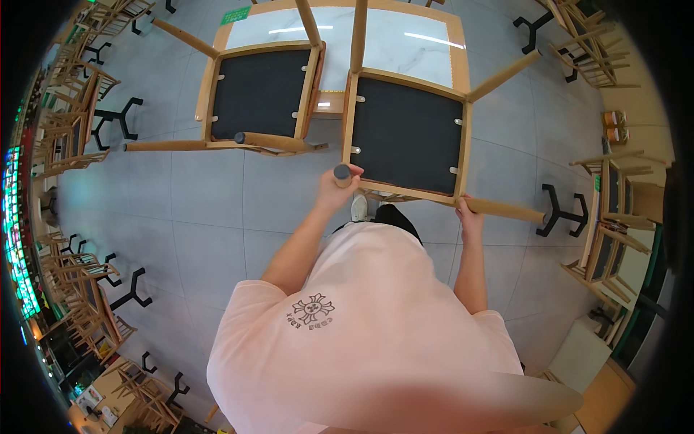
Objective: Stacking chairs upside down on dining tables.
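Right in front of me a wooden chair (407, 135) is upside down, its black seat underside facing up and its legs pointing upward and outward. My left hand (337, 187) grips it at the near left corner, around the base of a leg with a dark end cap. At the near right corner, my right hand (469, 214) holds the frame where another leg joins. A second upturned chair (260, 95) rests at the left part of a table with a white marble-patterned top (401, 51) and wood-coloured border. The held chair's far part overlaps the table in view; contact between them is hidden.
Tables with chairs stacked on them (81, 125) line the left side. More upturned chairs (610, 233) and a black table foot (564, 211) are at the right. Grey floor tiles (209, 190) lie between. A green sign (235, 15) with writing sits on the table's far left corner.
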{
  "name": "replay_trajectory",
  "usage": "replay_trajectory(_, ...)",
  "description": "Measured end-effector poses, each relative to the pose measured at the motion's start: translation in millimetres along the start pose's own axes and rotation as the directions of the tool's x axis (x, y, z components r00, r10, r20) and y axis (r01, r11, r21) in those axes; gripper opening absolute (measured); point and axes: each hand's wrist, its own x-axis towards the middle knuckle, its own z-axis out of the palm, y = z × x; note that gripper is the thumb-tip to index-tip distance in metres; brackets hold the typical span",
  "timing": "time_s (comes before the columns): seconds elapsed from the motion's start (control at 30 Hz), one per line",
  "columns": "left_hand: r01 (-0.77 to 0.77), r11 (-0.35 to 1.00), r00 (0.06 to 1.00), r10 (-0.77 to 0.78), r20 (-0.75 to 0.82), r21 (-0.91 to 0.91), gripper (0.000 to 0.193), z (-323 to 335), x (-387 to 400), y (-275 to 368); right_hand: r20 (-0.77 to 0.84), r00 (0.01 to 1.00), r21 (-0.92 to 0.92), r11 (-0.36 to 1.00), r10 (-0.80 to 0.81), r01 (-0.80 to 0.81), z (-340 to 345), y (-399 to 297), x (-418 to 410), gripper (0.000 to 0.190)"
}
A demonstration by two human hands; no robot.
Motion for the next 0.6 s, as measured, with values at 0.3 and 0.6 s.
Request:
replay_trajectory(0.3,-0.153,0.988,0.988,0.152,0.033,0.021,0.007,-18,-1,-16,0.005,0.998,0.169,0.984,-0.062,0.060,16,26,4,0.034)
replay_trajectory(0.6,-0.144,0.989,0.989,0.145,-0.016,0.018,0.008,-22,30,-11,0.024,0.997,0.183,0.981,-0.072,0.066,35,9,42,0.033)
